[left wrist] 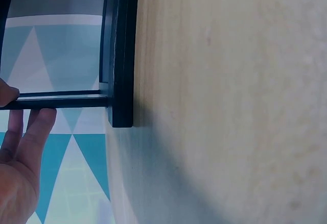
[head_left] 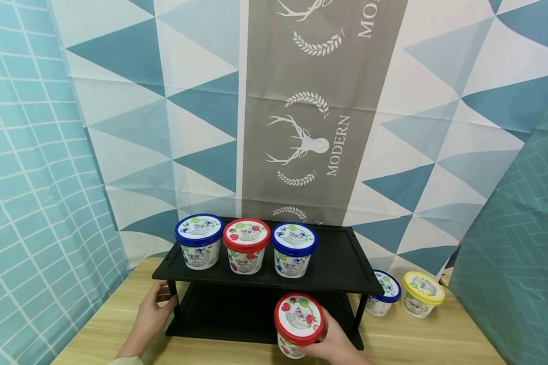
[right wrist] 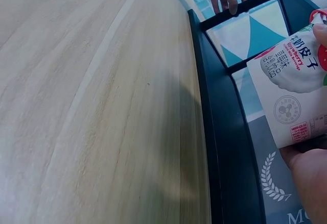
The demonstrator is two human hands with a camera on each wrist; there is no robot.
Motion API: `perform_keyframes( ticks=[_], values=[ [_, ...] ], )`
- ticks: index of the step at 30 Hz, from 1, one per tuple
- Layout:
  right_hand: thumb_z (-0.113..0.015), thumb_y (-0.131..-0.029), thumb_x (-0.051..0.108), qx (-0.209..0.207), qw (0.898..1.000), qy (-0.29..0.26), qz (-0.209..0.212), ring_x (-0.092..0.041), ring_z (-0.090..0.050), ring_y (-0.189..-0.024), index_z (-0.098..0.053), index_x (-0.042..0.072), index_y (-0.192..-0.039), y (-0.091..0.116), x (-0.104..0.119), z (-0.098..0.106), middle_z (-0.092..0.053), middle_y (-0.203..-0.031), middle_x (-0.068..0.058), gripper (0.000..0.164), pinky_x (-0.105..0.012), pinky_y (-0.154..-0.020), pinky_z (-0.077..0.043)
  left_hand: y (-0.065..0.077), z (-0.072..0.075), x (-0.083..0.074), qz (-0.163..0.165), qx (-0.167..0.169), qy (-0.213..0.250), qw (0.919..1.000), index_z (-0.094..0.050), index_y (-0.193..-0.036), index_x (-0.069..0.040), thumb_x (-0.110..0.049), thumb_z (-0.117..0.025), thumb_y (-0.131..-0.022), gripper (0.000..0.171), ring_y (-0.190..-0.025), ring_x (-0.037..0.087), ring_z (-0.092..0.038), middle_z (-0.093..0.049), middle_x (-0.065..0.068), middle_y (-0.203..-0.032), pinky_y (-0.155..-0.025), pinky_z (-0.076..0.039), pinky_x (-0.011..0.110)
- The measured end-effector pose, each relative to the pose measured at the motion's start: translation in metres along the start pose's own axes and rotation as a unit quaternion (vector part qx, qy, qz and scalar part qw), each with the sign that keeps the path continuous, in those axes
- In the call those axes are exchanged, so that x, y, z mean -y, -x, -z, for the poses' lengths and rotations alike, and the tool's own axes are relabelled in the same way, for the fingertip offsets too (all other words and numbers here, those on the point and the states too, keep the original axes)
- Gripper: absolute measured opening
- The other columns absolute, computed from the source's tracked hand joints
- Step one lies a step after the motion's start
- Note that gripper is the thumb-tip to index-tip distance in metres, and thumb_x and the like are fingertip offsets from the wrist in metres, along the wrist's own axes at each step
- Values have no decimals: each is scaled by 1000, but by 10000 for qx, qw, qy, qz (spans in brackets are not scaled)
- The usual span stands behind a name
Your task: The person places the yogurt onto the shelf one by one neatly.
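Note:
My right hand [head_left: 332,340] grips a strawberry tub [head_left: 299,318] with a red lid, held upright in front of the lower tier of a black two-tier rack [head_left: 340,253]. In the right wrist view the tub's printed white side [right wrist: 287,94] shows, with fingers round it. At the rack's left end, my left hand [head_left: 150,314] pinches the front post [left wrist: 66,102] between thumb and fingers. On the top tier stand a blue-lidded tub [head_left: 201,253], a red-lidded tub [head_left: 246,259] and another blue-lidded tub [head_left: 293,261] in a row.
Right of the rack, a blue-lidded tub [head_left: 381,304] stands partly hidden behind its corner, beside a yellow-lidded tub [head_left: 421,294]. The rack rests on a wooden table [head_left: 402,339]. A patterned cloth [head_left: 201,126] hangs behind, with tiled curtains at both sides.

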State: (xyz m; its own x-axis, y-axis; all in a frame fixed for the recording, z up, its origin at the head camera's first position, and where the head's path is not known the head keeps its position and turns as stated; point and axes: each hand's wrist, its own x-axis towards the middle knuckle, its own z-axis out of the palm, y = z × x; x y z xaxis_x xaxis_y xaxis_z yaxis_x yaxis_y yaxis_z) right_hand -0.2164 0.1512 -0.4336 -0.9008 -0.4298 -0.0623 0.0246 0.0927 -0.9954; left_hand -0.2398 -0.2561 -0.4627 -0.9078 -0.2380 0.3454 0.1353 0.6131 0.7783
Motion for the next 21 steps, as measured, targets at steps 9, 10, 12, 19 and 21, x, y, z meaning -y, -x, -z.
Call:
perform_keyframes(
  ticks=[9, 10, 12, 19, 21],
  values=[
    [-72, -72, 18, 86, 9999, -117, 67, -19, -46, -110, -23, 6, -135, -8, 0, -7, -42, -129, -11, 81, -38, -89, -46, 0, -3, 1, -4, 12, 55, 10000, -43, -117, -7, -5, -53, -83, 36, -94, 33, -56, -56, 19, -105, -76, -47, 41],
    [-73, -71, 18, 87, 9999, -124, 63, -19, -46, -110, -23, 6, -135, -8, 0, -7, -43, -129, -11, 82, -38, -90, -45, 0, -3, 1, -3, 10, 54, 10000, -43, -117, -7, -5, -54, -83, 36, -94, 33, -56, -56, 19, -105, -76, -47, 41],
    [-73, -71, 19, 66, 9999, -88, 28, -19, -46, -109, -23, 6, -135, -11, -1, -9, -43, -128, -10, 82, -38, -89, -46, 0, -3, 1, 14, 1, 58, 10000, -43, -117, -7, -5, -54, -83, 36, -94, 33, -56, -56, 19, -105, -77, -47, 42],
    [-74, -69, 19, -33, 9999, 51, 141, -20, -46, -111, -25, 8, -135, -20, -3, -15, -43, -128, -10, 83, -40, -90, -45, 0, -2, 1, 41, -26, 20, 10000, -43, -117, -6, -5, -53, -82, 36, -95, 34, -56, -55, 20, -105, -74, -47, 39],
    [-74, -69, 17, 0, 9997, -4, 231, -20, -45, -112, -24, 7, -135, -22, -3, -17, -42, -129, -10, 83, -39, -91, -44, 0, -2, 1, 41, -38, 13, 10000, -43, -117, -6, -5, -53, -82, 36, -95, 34, -56, -55, 20, -105, -73, -48, 37]
  ],
)
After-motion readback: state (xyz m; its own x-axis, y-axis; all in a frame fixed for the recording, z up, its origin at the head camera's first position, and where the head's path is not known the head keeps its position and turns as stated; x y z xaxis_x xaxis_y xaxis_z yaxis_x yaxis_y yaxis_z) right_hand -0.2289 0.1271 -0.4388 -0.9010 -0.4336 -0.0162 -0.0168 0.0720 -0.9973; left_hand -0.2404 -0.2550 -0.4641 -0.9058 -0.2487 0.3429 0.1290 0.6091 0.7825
